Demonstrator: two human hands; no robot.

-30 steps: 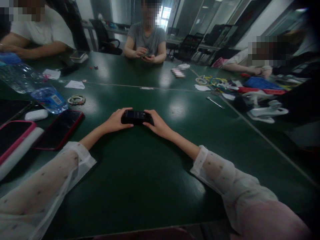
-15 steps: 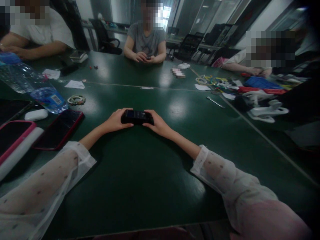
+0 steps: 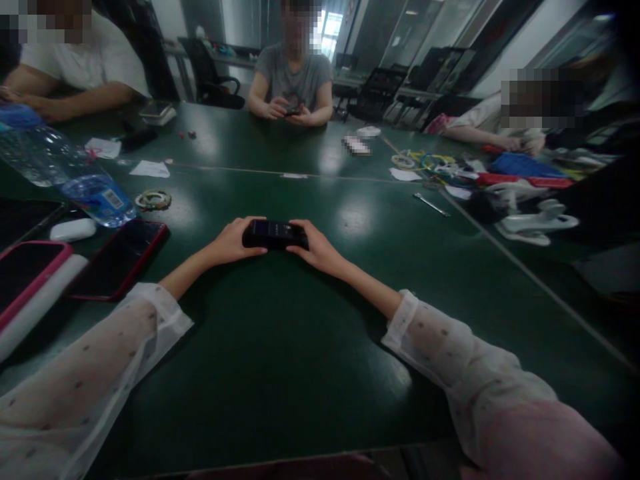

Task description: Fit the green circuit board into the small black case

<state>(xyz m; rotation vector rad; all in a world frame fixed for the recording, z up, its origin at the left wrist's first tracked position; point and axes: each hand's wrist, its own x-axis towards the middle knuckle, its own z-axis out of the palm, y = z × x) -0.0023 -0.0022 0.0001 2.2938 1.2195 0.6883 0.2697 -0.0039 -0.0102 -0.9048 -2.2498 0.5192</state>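
A black device [image 3: 274, 235] is held level at the surface of the green counter [image 3: 300, 360], between the two hands; whether its underside is rested there cannot be told. Its left end is gripped by the left hand [image 3: 237, 239], with the fingers curled behind it and the thumb laid along its near edge. Its right end is gripped in the same manner by the right hand [image 3: 316, 245], so that both hands are partly closed around it. Small pale marks are shown on its upper face, too small to be read.

To the left of the black device and a little nearer, a red-edged phone [image 3: 120, 260] is laid flat. Farther left of it, a white case [image 3: 73, 230] and a pink-edged phone [image 3: 30, 273] are placed. A tilted water bottle [image 3: 103, 200] and a ring-shaped object [image 3: 153, 199] are seen to its left and slightly beyond it. A metal wrench [image 3: 431, 204] is laid well to its right, and tangled cables [image 3: 425, 162] are spread beyond that. On its far side, a small dark object is held by a person in grey [image 3: 295, 73].
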